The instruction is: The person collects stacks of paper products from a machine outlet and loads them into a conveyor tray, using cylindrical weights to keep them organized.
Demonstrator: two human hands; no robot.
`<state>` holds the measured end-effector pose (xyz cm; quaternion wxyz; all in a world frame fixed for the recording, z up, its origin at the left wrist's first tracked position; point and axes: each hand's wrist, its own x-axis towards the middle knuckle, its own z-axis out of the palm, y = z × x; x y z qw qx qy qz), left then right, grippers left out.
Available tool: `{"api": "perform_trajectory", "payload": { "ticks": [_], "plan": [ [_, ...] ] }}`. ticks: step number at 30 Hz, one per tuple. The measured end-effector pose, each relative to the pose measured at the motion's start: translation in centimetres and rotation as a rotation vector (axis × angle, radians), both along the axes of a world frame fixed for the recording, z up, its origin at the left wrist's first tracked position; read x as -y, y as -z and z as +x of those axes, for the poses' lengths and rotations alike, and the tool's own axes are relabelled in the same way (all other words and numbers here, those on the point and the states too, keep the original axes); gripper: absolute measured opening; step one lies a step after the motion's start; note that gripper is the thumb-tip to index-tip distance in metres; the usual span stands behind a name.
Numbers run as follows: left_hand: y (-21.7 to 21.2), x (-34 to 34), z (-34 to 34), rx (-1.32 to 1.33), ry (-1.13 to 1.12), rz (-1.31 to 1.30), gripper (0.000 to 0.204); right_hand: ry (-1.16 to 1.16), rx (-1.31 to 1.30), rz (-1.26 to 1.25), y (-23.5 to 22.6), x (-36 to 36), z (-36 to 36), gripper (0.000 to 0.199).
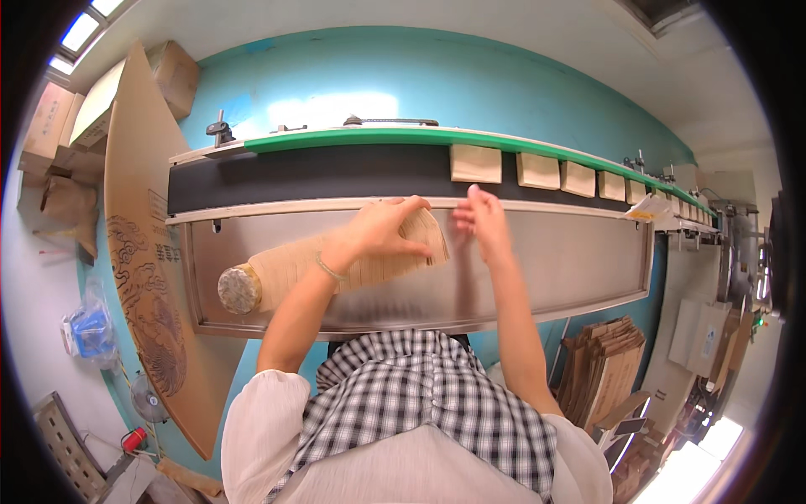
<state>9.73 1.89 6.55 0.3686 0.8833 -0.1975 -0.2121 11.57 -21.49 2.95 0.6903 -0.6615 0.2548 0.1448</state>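
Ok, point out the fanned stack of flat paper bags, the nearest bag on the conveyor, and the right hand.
paper bag stack point(285, 265), head view, middle.
nearest bag point(475, 164), head view, centre.
right hand point(483, 220), head view, back.

A teal floor fills the upper centre of the frame. Stacked cartons sit at the upper left beside a bright window. A small fan stands at the lower left. Folded cardboard leans at the lower right, where daylight glares.

matt paper bags, brushed metal table
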Motion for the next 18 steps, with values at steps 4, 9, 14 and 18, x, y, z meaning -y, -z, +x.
{"api": "perform_trajectory", "payload": {
  "ticks": [4,9,14,18],
  "plan": [
    [0.4,-0.5,-0.4,0.124,-0.004,-0.044,0.076,-0.470,0.217,-0.155,0.5,-1.6,-4.5,0.042],
    [0.2,-1.5,-0.9,0.076,-0.011,-0.015,0.075,-0.406,0.031,-0.006,0.0,-1.0,-4.7,0.036],
    [-0.3,-1.3,-0.9,0.033,-0.020,-0.014,0.075,-0.217,0.120,0.017,1.6,0.4,-1.3,0.038],
    [0.1,-1.9,-0.8,-0.005,-0.034,-0.019,0.078,-0.121,0.061,0.139,0.3,-1.6,-1.0,0.038]
  ]
}}
